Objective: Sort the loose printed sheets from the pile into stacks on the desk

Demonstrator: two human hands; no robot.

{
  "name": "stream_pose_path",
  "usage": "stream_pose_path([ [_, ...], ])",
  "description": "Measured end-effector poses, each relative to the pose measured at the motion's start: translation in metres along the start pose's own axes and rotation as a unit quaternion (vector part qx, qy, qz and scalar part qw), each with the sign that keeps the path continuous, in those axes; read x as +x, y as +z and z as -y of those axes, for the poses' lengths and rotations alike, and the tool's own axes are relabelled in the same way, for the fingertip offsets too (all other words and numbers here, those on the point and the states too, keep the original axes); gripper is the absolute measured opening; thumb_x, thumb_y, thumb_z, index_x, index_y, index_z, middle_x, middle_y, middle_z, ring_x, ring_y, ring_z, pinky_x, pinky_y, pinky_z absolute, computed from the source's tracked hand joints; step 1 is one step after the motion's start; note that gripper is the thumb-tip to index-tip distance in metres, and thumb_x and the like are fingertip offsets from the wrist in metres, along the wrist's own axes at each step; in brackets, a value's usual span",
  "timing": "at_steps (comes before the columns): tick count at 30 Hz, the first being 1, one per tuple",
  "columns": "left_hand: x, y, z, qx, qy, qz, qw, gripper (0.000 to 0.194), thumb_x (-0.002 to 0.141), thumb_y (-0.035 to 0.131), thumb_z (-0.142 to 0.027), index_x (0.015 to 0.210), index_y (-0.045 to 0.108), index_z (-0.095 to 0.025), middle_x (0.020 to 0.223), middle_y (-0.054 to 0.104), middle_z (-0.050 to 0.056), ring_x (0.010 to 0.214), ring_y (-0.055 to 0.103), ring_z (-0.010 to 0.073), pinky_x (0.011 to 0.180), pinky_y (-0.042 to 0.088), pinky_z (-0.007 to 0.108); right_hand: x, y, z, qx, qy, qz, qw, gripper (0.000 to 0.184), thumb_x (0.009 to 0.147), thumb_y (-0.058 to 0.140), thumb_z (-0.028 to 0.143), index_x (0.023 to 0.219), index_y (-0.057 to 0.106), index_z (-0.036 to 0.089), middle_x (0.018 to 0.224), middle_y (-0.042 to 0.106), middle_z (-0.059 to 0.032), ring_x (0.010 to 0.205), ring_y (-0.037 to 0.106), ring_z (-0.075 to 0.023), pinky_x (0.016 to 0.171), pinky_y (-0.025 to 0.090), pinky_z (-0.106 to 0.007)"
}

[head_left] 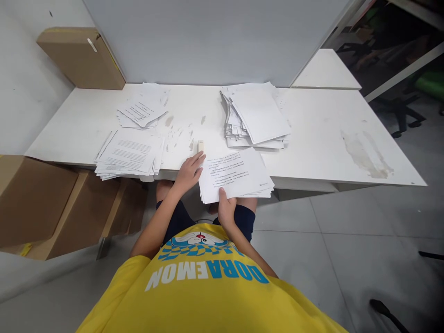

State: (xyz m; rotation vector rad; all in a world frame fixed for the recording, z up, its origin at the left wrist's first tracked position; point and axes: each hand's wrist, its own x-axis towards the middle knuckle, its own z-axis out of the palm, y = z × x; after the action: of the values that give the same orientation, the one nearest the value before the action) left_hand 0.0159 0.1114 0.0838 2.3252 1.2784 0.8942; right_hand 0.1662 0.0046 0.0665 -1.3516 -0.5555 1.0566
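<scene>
White desk (pixel 315 134) spans my view. Right hand (pixel 226 209) clamps the printed sheets (pixel 239 173) at the desk's front edge, thumb uppermost; left hand (pixel 188 175) is beside a beige block (pixel 200 145), grip unclear. I judge sheet handling in hand; next move calls for steady right hold.

A paper pile (pixel 260 113) lies behind the held sheets (pixel 239 173).

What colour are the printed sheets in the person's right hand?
The printed sheets are white with dark text, seen best in the head view.
</scene>
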Motion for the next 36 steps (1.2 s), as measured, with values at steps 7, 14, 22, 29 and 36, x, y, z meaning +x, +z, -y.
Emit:
stream_pose_path([
  [7, 0.009, 0.007, 0.001, 0.051, -0.008, -0.036, 0.998, 0.039, 0.099, 0.042, -0.033, 0.132, 0.059, -0.021, 0.139, 0.057, 0.012, 0.130, 0.047, 0.0290, 0.112, 0.036, 0.048, 0.002, 0.015, -0.017, 0.027, -0.004, -0.060, 0.998, 0.052, 0.081, 0.061, 0.048, 0.116, 0.066, 0.010, 0.127, 0.066, -0.0158, 0.122, 0.061, -0.0270, 0.109, 0.044, -0.043],
  [14, 0.018, 0.006, 0.000, 0.059, -0.005, -0.039, 0.997, 0.035, 0.097, 0.045, -0.027, 0.127, 0.061, -0.019, 0.130, 0.060, 0.014, 0.122, 0.052, 0.0269, 0.105, 0.044, 0.045, 0.007, 0.021, -0.039, 0.087, -0.015, -0.058, 0.994, 0.061, 0.079, 0.065, 0.046, 0.130, 0.057, 0.013, 0.137, 0.060, -0.0144, 0.126, 0.058, -0.0241, 0.113, 0.039, -0.044],
  [22, 0.029, -0.004, -0.001, 0.107, 0.023, -0.002, 0.994, 0.030, 0.093, 0.051, -0.025, 0.120, 0.064, -0.018, 0.119, 0.063, 0.016, 0.118, 0.055, 0.0314, 0.099, 0.045, 0.048, 0.005, 0.026, -0.029, 0.110, -0.022, -0.037, 0.993, 0.070, 0.075, 0.064, 0.041, 0.139, 0.049, 0.018, 0.137, 0.059, -0.0115, 0.128, 0.056, -0.0226, 0.115, 0.037, -0.045],
  [29, 0.024, -0.007, 0.003, 0.040, 0.043, -0.021, 0.998, 0.035, 0.098, 0.044, -0.032, 0.123, 0.063, -0.017, 0.127, 0.062, 0.015, 0.127, 0.054, 0.0265, 0.108, 0.043, 0.044, 0.004, 0.029, -0.013, 0.152, 0.000, -0.011, 0.988, 0.075, 0.070, 0.065, 0.037, 0.141, 0.045, 0.020, 0.138, 0.059, -0.0092, 0.125, 0.058, -0.0222, 0.113, 0.040, -0.043],
  [36, 0.022, -0.010, 0.008, 0.016, 0.063, 0.001, 0.998, 0.036, 0.098, 0.040, -0.027, 0.124, 0.063, -0.017, 0.128, 0.063, 0.016, 0.132, 0.052, 0.0271, 0.110, 0.043, 0.050, 0.007, 0.033, -0.018, 0.122, -0.003, -0.016, 0.992, 0.073, 0.074, 0.062, 0.040, 0.142, 0.045, 0.018, 0.141, 0.057, -0.0103, 0.128, 0.056, -0.0230, 0.115, 0.038, -0.044],
])
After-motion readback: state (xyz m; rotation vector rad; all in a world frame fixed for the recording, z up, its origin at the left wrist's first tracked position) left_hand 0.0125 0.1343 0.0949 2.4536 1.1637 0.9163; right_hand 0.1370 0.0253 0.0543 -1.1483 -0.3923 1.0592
